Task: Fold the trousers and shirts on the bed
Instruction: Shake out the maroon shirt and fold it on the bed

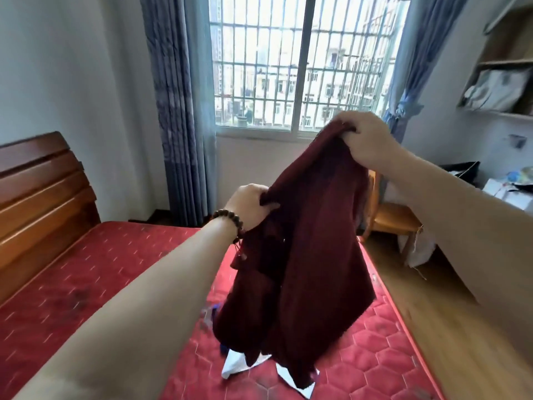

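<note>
A dark maroon garment point(311, 241) hangs in the air above the red quilted mattress point(115, 284). My left hand point(248, 206), with a bead bracelet on the wrist, grips its lower left edge. Higher up in front of the window, my right hand point(366, 140) pinches the garment's top edge. The cloth droops down in folds and hides most of a white and blue piece of clothing point(239, 365) lying on the mattress beneath it.
A wooden headboard point(37, 203) stands at the left. A barred window point(302, 62) with blue curtains is straight ahead. A wooden chair point(395, 217) and a cluttered desk point(507, 192) stand at the right, with wall shelves point(504, 67) above. Wooden floor runs beside the bed.
</note>
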